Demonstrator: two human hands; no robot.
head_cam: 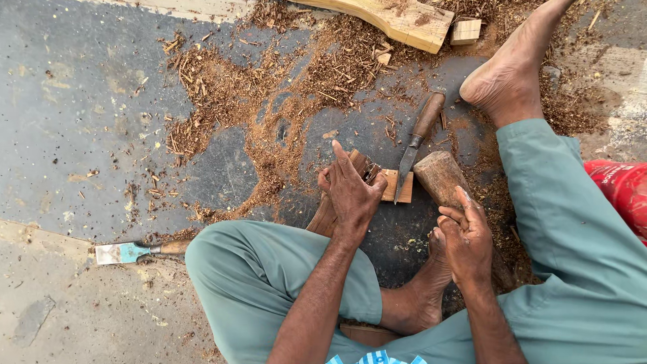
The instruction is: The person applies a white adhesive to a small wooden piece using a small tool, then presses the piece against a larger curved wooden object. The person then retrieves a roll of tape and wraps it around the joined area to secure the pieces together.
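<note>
Head view: person sits on floor [81, 101], legs folded, teal trousers. Left hand [350, 192] closed over a wood block [397, 185], pressing/gripping it down on the floor just in front of the shins. Right hand [466, 236] wrapped round the handle end of a mallet [441, 176]; the mallet head lies on the floor just R of the block, fingers curled, so gripping. A chisel [418, 145] w/ wooden handle lies betw. block and mallet, blade tip touching or over the block edge, can't tell which. 2nd chisel [131, 252], wide blade, lies well apart to the L, by the knee. Plank [397, 19] + small offcut [466, 30] at top, near the foot [509, 74]. Shavings [269, 87] spread over the floor.

Handling, judged: block looks small, stiff, light, would slide on the dusty floor unless pinned; best held by the flat sides, fingers off the cut face. Mallet looks solid, heavyish, rough wood, not slippery; take at the narrow handle. Chisel: sharp, take by handle only.

Containers: none in view.
</note>
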